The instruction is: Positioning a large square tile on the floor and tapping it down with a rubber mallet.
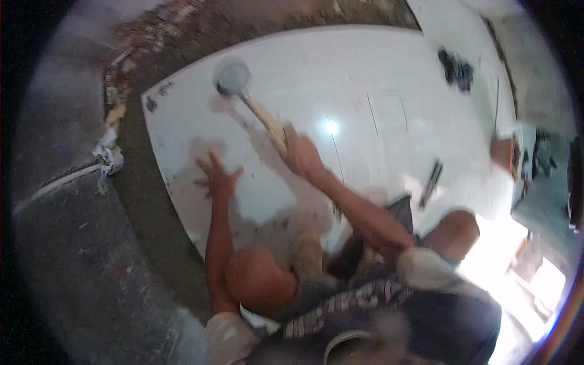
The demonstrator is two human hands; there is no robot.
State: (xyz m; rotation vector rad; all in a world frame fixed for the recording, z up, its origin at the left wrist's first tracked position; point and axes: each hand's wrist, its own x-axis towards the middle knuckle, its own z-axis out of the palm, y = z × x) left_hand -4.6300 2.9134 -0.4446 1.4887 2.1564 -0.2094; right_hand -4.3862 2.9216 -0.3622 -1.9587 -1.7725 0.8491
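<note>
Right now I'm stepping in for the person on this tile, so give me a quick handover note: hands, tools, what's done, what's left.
Left hand: open, fingers spread, pressed flat on the large white tile.
Right hand: gripping the wooden handle of the rubber mallet, whose head is over the tile near its far left corner.
Tile lies on the grey mortar bed, beside tiles already laid on the right.
A dark tool lies on the tile to the right.
Done: tile placed. Left: whether it sits level cannot be told.

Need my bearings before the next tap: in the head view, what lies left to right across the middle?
Frayed rope → left hand flat on the white tile → right hand holding the mallet → dark tool on the tile → orange object.
</note>
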